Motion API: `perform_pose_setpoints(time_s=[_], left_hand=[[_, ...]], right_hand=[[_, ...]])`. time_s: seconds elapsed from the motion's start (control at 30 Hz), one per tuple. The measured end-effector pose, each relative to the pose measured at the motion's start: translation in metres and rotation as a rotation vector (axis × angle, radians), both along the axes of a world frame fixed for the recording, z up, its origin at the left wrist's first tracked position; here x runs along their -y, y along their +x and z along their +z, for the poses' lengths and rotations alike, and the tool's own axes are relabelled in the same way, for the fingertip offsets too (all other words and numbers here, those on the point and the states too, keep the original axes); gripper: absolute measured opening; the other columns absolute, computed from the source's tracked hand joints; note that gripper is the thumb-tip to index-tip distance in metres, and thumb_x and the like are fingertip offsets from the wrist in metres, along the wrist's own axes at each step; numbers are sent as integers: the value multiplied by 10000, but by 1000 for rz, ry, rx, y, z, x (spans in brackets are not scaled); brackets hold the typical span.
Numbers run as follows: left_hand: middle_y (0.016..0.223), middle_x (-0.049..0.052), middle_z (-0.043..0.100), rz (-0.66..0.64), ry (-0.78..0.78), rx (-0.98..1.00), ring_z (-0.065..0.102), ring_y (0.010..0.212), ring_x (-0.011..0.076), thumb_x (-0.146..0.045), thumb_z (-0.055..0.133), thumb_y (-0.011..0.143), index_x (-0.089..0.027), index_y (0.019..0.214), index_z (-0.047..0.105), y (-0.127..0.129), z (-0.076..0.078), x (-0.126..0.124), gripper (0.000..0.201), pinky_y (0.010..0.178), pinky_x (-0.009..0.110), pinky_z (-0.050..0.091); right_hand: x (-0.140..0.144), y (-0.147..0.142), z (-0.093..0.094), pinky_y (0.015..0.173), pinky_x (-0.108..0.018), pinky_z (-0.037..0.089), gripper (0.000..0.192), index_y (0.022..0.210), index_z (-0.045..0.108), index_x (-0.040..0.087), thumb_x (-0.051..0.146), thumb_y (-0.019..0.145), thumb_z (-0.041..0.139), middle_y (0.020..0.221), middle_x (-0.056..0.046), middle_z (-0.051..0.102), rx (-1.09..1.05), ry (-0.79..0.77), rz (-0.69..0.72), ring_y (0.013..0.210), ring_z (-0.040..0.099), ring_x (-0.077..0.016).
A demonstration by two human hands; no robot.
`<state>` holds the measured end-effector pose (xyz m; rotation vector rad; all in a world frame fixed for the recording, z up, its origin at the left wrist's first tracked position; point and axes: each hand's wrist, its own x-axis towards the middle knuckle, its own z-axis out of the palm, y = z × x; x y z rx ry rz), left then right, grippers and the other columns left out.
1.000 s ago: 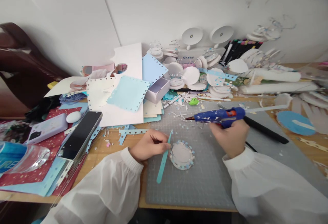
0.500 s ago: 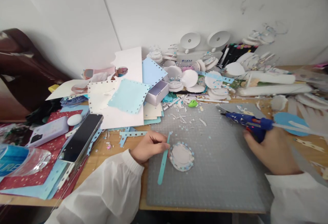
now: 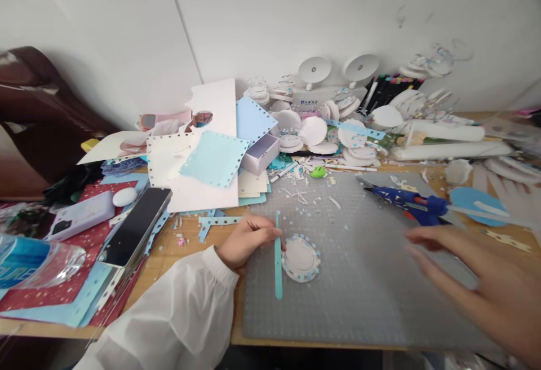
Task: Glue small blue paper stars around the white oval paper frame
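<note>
My left hand (image 3: 252, 239) rests at the left edge of the grey cutting mat (image 3: 359, 302). Between its thumb and fingers is a slim, flat teal tool (image 3: 278, 274) with a narrow upper tip and a rounded lower end; its exact kind cannot be made out. Just right of these fingers lies a white paper disc (image 3: 301, 257) with a blue-and-white decorated rim. My right hand (image 3: 469, 280), blurred, hovers over the mat's right side with thumb and fingers apart, holding nothing. Beyond it a blue glue gun (image 3: 408, 201) lies on its side, a glue stick out of its back.
Paper sheets (image 3: 215, 158) and a small open box (image 3: 261, 155) stand at back left. A phone (image 3: 137, 226) and a plastic bottle (image 3: 42, 261) lie on the left. White discs (image 3: 315, 131), paper scraps and a green item (image 3: 318, 172) crowd the back. A blue disc (image 3: 477, 205) is at right.
My right hand has let go of the glue gun and drawn back toward me, leaving it on the mat. The teal tool has turned more upright in my left hand.
</note>
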<state>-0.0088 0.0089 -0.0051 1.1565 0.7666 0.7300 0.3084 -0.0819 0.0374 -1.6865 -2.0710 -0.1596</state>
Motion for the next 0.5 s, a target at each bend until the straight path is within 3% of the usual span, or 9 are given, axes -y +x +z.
perform_pose_setpoints(time_s=[0.1,0.2,0.33,0.5], left_hand=[[435,-4,485,26,-2,16,591,584,156,-280,597,743,-159,397,383,1,1,-1,424,552,225,378],[405,-33,380,46,0,36,542,542,128,-286,585,764,-160,394,378,1,3,-1,443,566,223,357],[408,-53,342,74,1,56,311,425,63,-296,582,776,-149,405,399,2,2,-2,439,495,229,265],[421,-48,363,90,-9,78,287,437,66,-286,575,766,-145,421,423,1,0,-2,403,482,239,228]], right_hand=[[-16,-56,24,812,-392,438,213,1030,566,199,306,900,435,975,-101,634,59,86,279,921,587,-235],[-32,-98,34,848,-386,437,225,1062,579,149,147,887,437,1023,-114,626,98,150,489,959,567,-227],[-48,-129,25,823,-372,472,261,1094,603,137,132,909,419,1041,-96,644,190,217,734,974,571,-220],[-64,-144,7,765,-348,508,217,1034,633,119,113,886,474,948,-77,667,250,337,813,887,597,-202]])
